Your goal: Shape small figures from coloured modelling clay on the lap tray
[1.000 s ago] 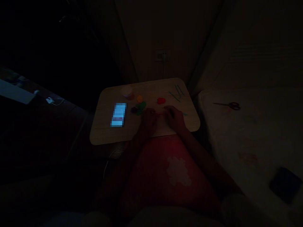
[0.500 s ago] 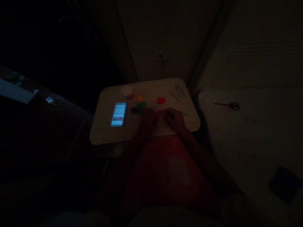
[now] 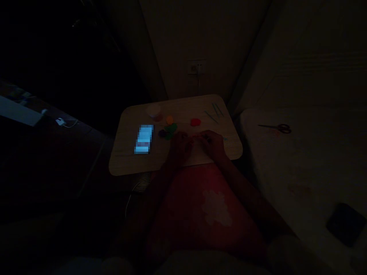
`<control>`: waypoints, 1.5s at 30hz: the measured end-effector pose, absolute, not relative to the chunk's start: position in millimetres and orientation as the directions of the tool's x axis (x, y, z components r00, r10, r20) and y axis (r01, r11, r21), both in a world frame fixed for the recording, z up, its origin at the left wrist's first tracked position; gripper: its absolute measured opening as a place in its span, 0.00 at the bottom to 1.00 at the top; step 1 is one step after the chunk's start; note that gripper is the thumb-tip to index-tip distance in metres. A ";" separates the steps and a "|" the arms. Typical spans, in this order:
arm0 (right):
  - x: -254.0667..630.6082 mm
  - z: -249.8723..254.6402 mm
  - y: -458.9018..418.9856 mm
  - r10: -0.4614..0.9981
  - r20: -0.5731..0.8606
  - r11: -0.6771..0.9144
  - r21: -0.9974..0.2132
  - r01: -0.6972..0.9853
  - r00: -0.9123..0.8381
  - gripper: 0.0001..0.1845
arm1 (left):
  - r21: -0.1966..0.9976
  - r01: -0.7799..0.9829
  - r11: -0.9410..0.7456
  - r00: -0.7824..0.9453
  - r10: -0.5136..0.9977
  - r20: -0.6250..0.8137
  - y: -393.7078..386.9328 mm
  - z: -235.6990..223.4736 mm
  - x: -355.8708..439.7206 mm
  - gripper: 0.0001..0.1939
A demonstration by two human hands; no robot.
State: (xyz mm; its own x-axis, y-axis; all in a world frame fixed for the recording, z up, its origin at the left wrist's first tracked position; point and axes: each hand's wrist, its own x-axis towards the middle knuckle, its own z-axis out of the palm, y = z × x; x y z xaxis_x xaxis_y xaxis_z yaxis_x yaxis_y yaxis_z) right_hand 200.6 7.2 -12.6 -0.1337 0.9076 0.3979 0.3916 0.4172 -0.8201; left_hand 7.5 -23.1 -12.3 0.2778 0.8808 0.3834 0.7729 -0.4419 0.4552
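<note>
the person's two hands met over the near side of a small wood-grain table [image 3: 123, 162], in very dim light. the left hand [image 3: 182, 145] was curled, its fingers bent in and drawn narrow; the right hand [image 3: 212, 144] faced it, also narrow, thumb and fingers close together. a small orange-red piece [image 3: 196, 135] lay in the gap between the two sets of fingertips, low over the tabletop, its ends close to both hands; i could not tell in this darkness whether either hand pinched it firmly.

just beyond the piece sat a bright red lump [image 3: 195, 122]. by the left hand were a green lump [image 3: 172, 127] and a dark purple lump [image 3: 162, 133], with an orange lump [image 3: 169, 120] behind them and a pale tub [image 3: 154, 110] farther back. a phone [image 3: 143, 139], its lit screen blurred into blocks, lay well to the left. thin blue-green sticks [image 3: 218, 110] rested near the far right corner.

past the table, a wall socket [image 3: 196, 67] held a plug with a cord hanging down. to the right, scissors [image 3: 278, 128] lay on a pale surface [image 3: 281, 164], well apart from a dark blue object [image 3: 346, 224]. red cloth [image 3: 186, 206] with a pale patch covered the person's lap.
</note>
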 end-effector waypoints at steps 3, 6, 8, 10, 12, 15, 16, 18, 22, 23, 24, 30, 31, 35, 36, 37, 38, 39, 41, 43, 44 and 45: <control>200.8 -14.3 6.7 0.900 0.409 0.435 -0.828 0.352 -0.150 0.12 | 0.456 0.766 -0.454 0.299 0.879 0.372 -22.5 -12.7 7.0 0.13; 201.3 -15.7 6.6 0.898 0.412 0.441 -0.838 0.321 -0.157 0.14 | 0.457 0.768 -0.449 0.296 0.881 0.368 -21.7 -12.5 6.9 0.13; 201.5 -16.3 6.7 0.903 0.404 0.430 -0.847 0.313 -0.147 0.16 | 0.454 0.770 -0.449 0.290 0.879 0.378 -21.4 -12.1 7.1 0.14; 201.6 -16.6 6.7 0.909 0.391 0.416 -0.851 0.319 -0.142 0.18 | 0.449 0.769 -0.455 0.292 0.875 0.386 -21.5 -11.8 7.3 0.15; 201.3 -16.6 6.8 0.913 0.384 0.407 -0.853 0.327 -0.136 0.19 | 0.443 0.770 -0.459 0.296 0.872 0.390 -21.9 -11.5 7.5 0.15; 200.2 -16.3 6.6 0.923 0.366 0.384 -0.867 0.319 -0.116 0.15 | 0.433 0.782 -0.448 0.288 0.876 0.386 -22.5 -11.2 7.7 0.14; 199.9 -16.2 6.5 0.928 0.358 0.372 -0.872 0.316 -0.105 0.14 | 0.432 0.786 -0.442 0.284 0.879 0.382 -22.5 -11.1 7.7 0.14; 199.6 -15.9 6.2 0.934 0.346 0.354 -0.878 0.321 -0.084 0.11 | 0.431 0.792 -0.432 0.280 0.885 0.373 -22.3 -11.1 7.6 0.14; 200.8 -15.1 6.2 0.928 0.361 0.371 -0.859 0.352 -0.097 0.11 | 0.436 0.792 -0.428 0.281 0.889 0.361 -20.9 -11.7 7.0 0.16; 201.2 -14.8 6.3 0.923 0.368 0.384 -0.851 0.358 -0.115 0.11 | 0.436 0.792 -0.427 0.281 0.889 0.362 -20.5 -12.1 6.8 0.17; 201.5 -14.5 6.5 0.917 0.377 0.398 -0.841 0.366 -0.132 0.12 | 0.437 0.792 -0.427 0.280 0.889 0.362 -20.3 -12.4 6.7 0.17; 201.6 -13.0 7.0 0.908 0.396 0.415 -0.813 0.409 -0.136 0.16 | 0.435 0.792 -0.428 0.284 0.889 0.358 -20.2 -13.8 6.5 0.16; 201.3 -12.7 7.1 0.907 0.400 0.418 -0.816 0.398 -0.132 0.15 | 0.435 0.793 -0.427 0.284 0.890 0.356 -20.2 -14.0 6.5 0.16; 200.3 -11.1 7.6 0.882 0.455 0.468 -0.811 0.350 -0.126 0.11 | 0.438 0.790 -0.429 0.292 0.892 0.345 -19.9 -14.6 6.6 0.15; 200.1 -10.8 7.7 0.877 0.465 0.476 -0.810 0.343 -0.122 0.11 | 0.437 0.789 -0.432 0.296 0.891 0.345 -19.7 -14.6 6.6 0.14; 200.0 -10.7 7.8 0.875 0.470 0.480 -0.810 0.337 -0.116 0.10 | 0.436 0.788 -0.434 0.299 0.889 0.345 -19.6 -14.5 6.7 0.14; 200.0 -10.9 7.8 0.876 0.471 0.479 -0.814 0.329 -0.108 0.11 | 0.435 0.787 -0.437 0.302 0.888 0.346 -19.4 -14.3 6.7 0.13; 200.0 -11.4 7.8 0.877 0.469 0.476 -0.820 0.317 -0.103 0.12 | 0.434 0.786 -0.440 0.304 0.887 0.347 -19.3 -14.0 6.7 0.13; 200.1 -13.3 8.0 0.883 0.458 0.467 -0.834 0.292 -0.103 0.13 | 0.434 0.786 -0.440 0.302 0.886 0.351 -19.0 -13.4 6.8 0.13; 200.3 -15.4 8.2 0.894 0.434 0.448 -0.850 0.278 -0.113 0.12 | 0.439 0.787 -0.433 0.295 0.890 0.349 -18.9 -13.0 6.8 0.13; 200.4 -16.2 8.2 0.901 0.417 0.434 -0.857 0.277 -0.119 0.12 | 0.445 0.787 -0.429 0.289 0.892 0.348 -18.9 -12.9 6.8 0.12; 200.3 -16.8 8.2 0.907 0.402 0.421 -0.863 0.279 -0.126 0.11 | 0.452 0.784 -0.425 0.284 0.894 0.347 -18.9 -12.8 6.7 0.12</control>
